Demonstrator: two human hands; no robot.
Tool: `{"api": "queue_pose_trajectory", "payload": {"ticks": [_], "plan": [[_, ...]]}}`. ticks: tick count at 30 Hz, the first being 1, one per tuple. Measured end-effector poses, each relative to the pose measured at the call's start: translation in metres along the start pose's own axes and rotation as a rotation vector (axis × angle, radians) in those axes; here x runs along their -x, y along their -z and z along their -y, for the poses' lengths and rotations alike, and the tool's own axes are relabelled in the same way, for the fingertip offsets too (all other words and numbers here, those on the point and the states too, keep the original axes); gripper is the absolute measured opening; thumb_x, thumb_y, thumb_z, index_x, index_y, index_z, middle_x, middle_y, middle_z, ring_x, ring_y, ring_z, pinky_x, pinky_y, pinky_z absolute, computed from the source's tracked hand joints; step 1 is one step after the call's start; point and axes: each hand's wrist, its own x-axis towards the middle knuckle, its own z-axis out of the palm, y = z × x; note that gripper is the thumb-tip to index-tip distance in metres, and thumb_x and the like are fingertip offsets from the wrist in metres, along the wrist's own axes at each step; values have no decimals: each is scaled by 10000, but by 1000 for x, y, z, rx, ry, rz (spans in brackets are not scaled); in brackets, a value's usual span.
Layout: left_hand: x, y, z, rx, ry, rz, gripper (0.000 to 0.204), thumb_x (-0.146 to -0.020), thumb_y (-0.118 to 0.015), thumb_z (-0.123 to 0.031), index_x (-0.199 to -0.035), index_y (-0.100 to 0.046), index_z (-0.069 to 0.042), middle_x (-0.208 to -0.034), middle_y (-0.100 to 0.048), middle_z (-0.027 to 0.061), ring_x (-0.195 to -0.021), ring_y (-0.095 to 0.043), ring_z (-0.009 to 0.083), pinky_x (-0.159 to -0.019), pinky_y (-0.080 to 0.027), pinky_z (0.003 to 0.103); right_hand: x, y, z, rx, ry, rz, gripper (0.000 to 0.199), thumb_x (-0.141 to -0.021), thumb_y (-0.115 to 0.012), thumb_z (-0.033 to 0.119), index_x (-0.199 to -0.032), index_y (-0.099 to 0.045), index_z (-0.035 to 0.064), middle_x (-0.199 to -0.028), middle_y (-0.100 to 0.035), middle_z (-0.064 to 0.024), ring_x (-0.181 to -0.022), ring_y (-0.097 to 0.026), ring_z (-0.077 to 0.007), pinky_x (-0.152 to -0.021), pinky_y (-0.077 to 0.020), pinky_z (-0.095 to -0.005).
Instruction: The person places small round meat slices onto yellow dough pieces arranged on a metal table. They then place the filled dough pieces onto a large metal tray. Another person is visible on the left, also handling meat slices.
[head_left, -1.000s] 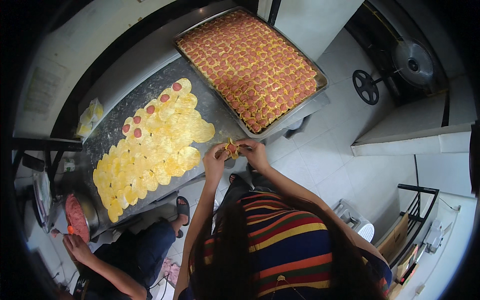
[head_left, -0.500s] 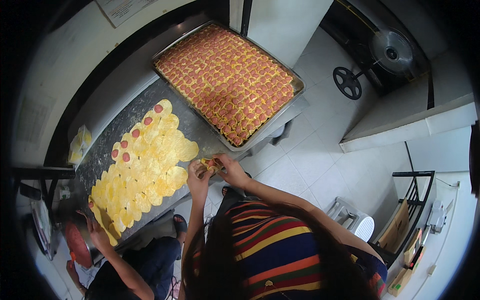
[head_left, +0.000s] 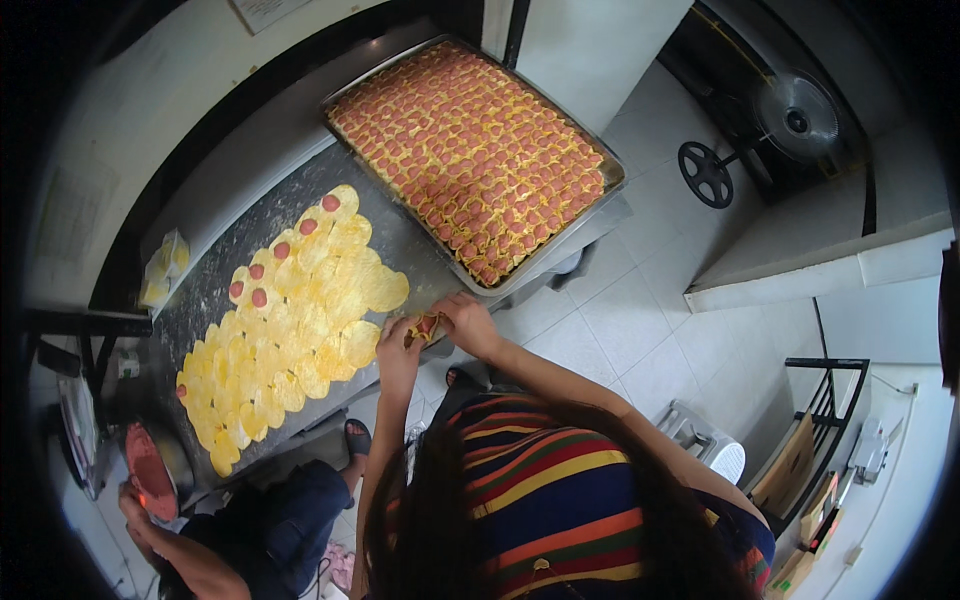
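Observation:
Between my two hands, at the table's near edge, is a dumpling (head_left: 426,326) made of a yellow wrapper around pink filling. My left hand (head_left: 397,350) has its fingers closed on one side of it, and my right hand (head_left: 468,324) pinches the other side. Overlapping round yellow wrappers (head_left: 290,340) cover much of the dark table (head_left: 270,215) to the left. Several of them carry a pink ball of filling (head_left: 308,227). Just beyond my hands lies a large metal tray (head_left: 487,290) packed with rows of similar filled dumplings (head_left: 475,155).
At lower left another person's hand (head_left: 133,508) is at a bowl of pink filling (head_left: 150,470). A plastic bag with yellow contents (head_left: 165,268) lies by the wall. To the right are a grey stool (head_left: 700,445), a black rack (head_left: 825,410) and a fan (head_left: 795,120).
The other person's hand has left the wrappers at the table's left end and is now by the bowl, which has tilted. My hands still hold the dumpling. The whole view has shifted slightly.

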Motion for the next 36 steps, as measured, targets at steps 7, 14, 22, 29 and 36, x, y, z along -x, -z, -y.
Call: {"api": "queue_pose_trajectory", "payload": {"ticks": [7,14,22,29,36], "plan": [[-4,-3,-2,-53,170,64,456,-699,-667,-1,-1143,-574,-53,-954,-633,160,-859,-625,300,-785,-496,370,-4,5,-4,-173,58,20,375,-633,-640,-22,-1002,-590,17,-913,-600,-149,-876,-588,-357,-755,-492,-393],[-5,-1,5,-140,37,114,440,-705,-692,-50,-1128,-573,-51,-948,-633,184,-853,-620,340,-741,-495,406,-7,4,3,-160,-5,40,335,-632,-639,-24,-965,-615,2,-926,-616,-155,-858,-604,-352,-735,-497,-386],[-9,3,-4,-232,69,95,373,-698,-652,-23,-1068,-600,-21,-940,-624,169,-845,-622,317,-752,-496,380,-12,5,3,-91,75,27,279,-655,-628,-24,-931,-625,13,-902,-617,-157,-856,-596,-362,-732,-494,-392],[-13,5,-10,-207,93,138,350,-699,-642,-23,-1046,-603,-29,-922,-627,182,-836,-618,338,-740,-492,403,-11,-2,1,-78,37,109,293,-659,-634,-15,-949,-606,14,-905,-588,-171,-873,-571,-370,-747,-481,-411],[-14,2,1,-170,107,175,324,-698,-633,-7,-1022,-609,-18,-944,-631,194,-864,-615,359,-750,-490,416,-10,0,13,-8,36,65,290,-673,-631,-13,-960,-602,12,-904,-570,-168,-839,-573,-376,-730,-481,-415]]}}
